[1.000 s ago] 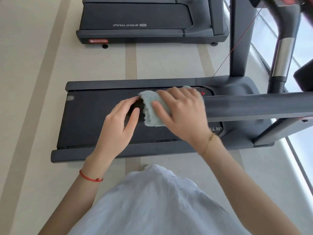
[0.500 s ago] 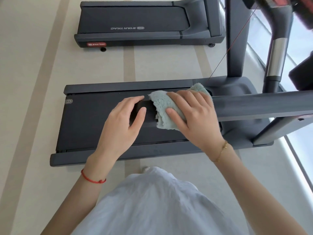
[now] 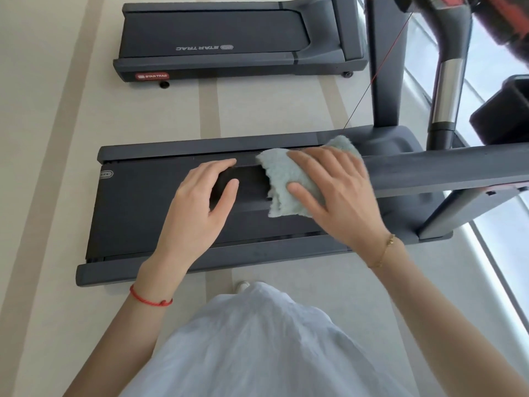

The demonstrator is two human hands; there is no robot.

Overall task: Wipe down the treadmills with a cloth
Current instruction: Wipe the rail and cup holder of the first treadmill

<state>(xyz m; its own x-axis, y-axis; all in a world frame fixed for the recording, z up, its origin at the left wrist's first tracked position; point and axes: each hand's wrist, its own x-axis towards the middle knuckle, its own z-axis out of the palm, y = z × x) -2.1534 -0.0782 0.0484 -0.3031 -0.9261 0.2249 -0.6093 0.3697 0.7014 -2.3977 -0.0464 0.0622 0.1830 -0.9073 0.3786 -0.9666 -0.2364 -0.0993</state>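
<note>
A dark grey handrail (image 3: pixel 443 170) reaches in from the right, above the near treadmill (image 3: pixel 137 207). A pale green fluffy cloth (image 3: pixel 282 179) is draped over the rail near its free end. My right hand (image 3: pixel 340 196) grips the cloth around the rail, fingers on top and thumb on the near side. My left hand (image 3: pixel 197 207) holds the rail's end just left of the cloth, fingers over it and thumb on the near side. A short stretch of bare rail shows between the two hands.
A second treadmill (image 3: pixel 217 32) stands beyond a strip of beige floor. The near treadmill's upright post (image 3: pixel 385 67), a chrome-banded handle (image 3: pixel 445 90) and a thin red cord (image 3: pixel 372 78) rise at the right. A window (image 3: pixel 501 253) runs along the right edge.
My right hand has slid the cloth to the right along the handrail, opening a gap from my left hand. The left hand has stayed on the rail's end.
</note>
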